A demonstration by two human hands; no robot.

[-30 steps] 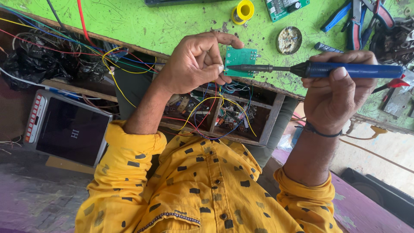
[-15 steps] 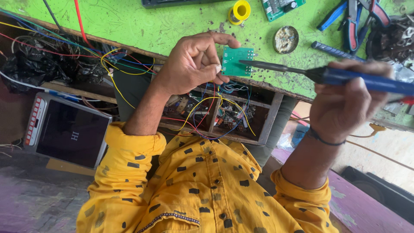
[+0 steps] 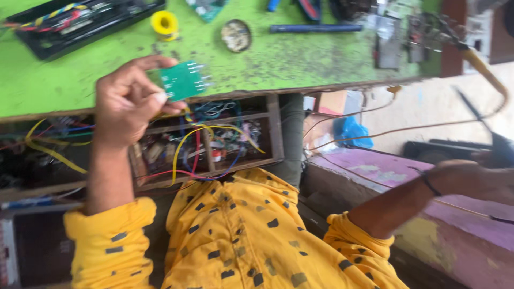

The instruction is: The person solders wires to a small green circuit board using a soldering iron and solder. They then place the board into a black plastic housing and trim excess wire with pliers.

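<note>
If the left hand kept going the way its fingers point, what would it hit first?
The left hand, holding a small green circuit board, points up and right over the green table; probably the round tin, though depth is unclear.

The right hand smears into motion blur at the frame's right edge, fingers cut off, so its grip can't be read. The dark, thin tool above it is only a streak. The small green circuit board is partly covered by the left hand's thumb.
</note>
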